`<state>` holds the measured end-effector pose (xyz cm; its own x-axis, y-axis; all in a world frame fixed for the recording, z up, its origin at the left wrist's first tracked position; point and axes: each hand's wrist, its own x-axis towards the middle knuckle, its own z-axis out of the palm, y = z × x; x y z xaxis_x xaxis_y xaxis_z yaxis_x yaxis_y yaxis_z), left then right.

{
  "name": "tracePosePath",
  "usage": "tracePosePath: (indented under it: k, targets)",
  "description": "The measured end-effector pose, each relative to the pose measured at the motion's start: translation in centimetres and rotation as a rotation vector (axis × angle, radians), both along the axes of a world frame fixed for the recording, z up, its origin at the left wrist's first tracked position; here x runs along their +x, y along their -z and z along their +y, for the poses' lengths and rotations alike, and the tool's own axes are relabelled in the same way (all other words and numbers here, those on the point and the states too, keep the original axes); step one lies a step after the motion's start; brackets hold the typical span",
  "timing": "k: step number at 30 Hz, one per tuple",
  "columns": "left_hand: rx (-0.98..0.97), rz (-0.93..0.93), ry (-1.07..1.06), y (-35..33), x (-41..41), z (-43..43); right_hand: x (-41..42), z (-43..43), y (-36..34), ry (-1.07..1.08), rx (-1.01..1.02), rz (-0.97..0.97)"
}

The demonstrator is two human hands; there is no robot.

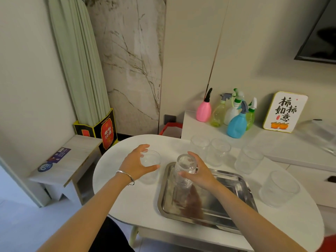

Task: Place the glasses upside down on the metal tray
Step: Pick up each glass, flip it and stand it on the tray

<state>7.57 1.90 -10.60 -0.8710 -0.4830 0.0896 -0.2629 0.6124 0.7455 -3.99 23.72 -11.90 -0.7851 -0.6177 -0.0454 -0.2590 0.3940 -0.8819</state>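
A shiny metal tray lies on the white oval table. My right hand grips a ribbed clear glass that is upside down at the tray's far left corner. My left hand curls around an upright clear glass standing on the table just left of the tray, thumb and fingers on its rim. Several more upright glasses stand beyond and right of the tray: two at the back, one further right, one nearest the right edge.
Coloured spray bottles and a small framed sign stand on the white cabinet behind the table. A low white bench sits to the left, with a black and red box and a curtain behind it.
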Motion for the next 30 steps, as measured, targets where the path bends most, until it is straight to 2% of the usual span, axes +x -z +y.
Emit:
tracePosePath:
  k: [2, 4, 7, 10, 14, 22, 24, 26, 28, 30]
  targets:
    - [-0.033, 0.010, -0.009, -0.5, 0.1, 0.1, 0.2, 0.4, -0.5, 0.002, -0.008, -0.060]
    - [-0.016, 0.108, -0.064, -1.5, 0.2, 0.3, 0.4, 0.8, -1.5, 0.040, -0.067, -0.062]
    - [0.147, 0.351, -0.202, -4.3, 0.2, 1.0, 0.7, 1.2, -4.0, 0.080, -0.192, -0.063]
    - [0.270, 0.465, -0.176, -7.3, -0.1, 2.6, 0.8, 1.5, -6.6, 0.032, -0.245, -0.121]
    - [0.485, 0.468, 0.020, -9.6, -1.2, 6.3, 0.6, 2.2, -8.1, -0.096, -0.386, -0.298]
    - [0.861, 0.372, 0.147, -9.0, -4.6, 10.9, -0.7, 7.4, -8.8, 0.004, -0.601, -0.523]
    - [0.823, 0.272, 0.254, -8.5, -5.4, 11.1, -1.0, 8.5, -9.0, 0.083, -0.597, -0.497]
    - [0.606, 0.173, 0.335, -7.2, -6.2, 11.1, -1.3, 9.5, -9.1, 0.211, -0.565, -0.416]
    - [0.372, 0.123, 0.325, -5.5, -6.9, 10.7, -2.0, 10.5, -9.2, 0.322, -0.490, -0.275]
    - [0.247, 0.075, 0.292, -3.6, -7.2, 9.8, -2.6, 11.4, -9.2, 0.383, -0.337, -0.082]
